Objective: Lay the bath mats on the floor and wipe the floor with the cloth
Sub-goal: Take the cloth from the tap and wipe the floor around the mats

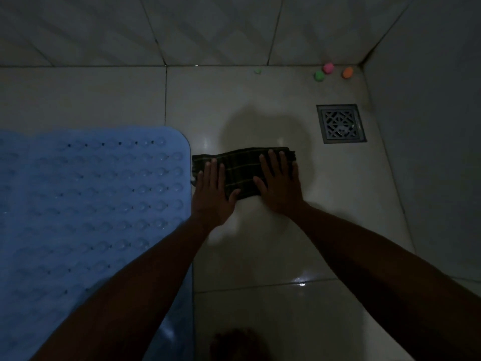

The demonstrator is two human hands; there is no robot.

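A blue bath mat (86,204) with rows of round bumps and small holes lies flat on the floor at the left. Just right of its edge a dark checked cloth (244,170) lies folded on the pale tiled floor (325,217). My left hand (213,191) presses flat on the cloth's left end, fingers straight. My right hand (279,183) presses flat on its right end, fingers spread. Both arms reach forward from the bottom of the view.
A square metal floor drain (340,123) sits right of the cloth. Small pink (328,67), green (319,76) and orange (347,72) items lie in the far right corner. Tiled walls close the back and right side. A foot or knee (239,345) shows dimly at bottom.
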